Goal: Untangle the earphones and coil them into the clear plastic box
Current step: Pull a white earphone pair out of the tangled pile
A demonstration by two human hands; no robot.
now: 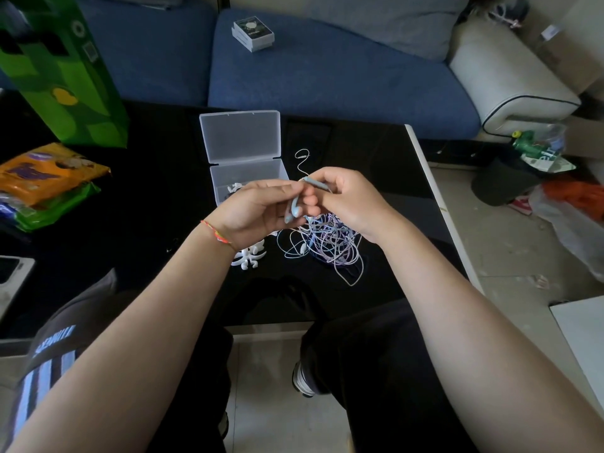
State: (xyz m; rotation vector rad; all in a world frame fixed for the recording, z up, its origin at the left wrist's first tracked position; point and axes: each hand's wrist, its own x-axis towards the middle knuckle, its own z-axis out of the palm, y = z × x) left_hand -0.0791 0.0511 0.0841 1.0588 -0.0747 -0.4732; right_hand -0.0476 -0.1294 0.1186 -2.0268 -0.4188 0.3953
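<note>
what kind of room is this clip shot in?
Most likely a home living room: a blue fabric sofa stands behind the glossy black coffee table, snack bags lie on the table, and an overfilled dark waste bin stands on the tiled floor.

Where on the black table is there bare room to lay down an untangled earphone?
Bare patches: right of the clear plastic box, up to the table's white edge; and left of the box, before the orange snack bag. Crowded: the centre, where the tangled earphones and white cord winders lie under both hands.
</note>
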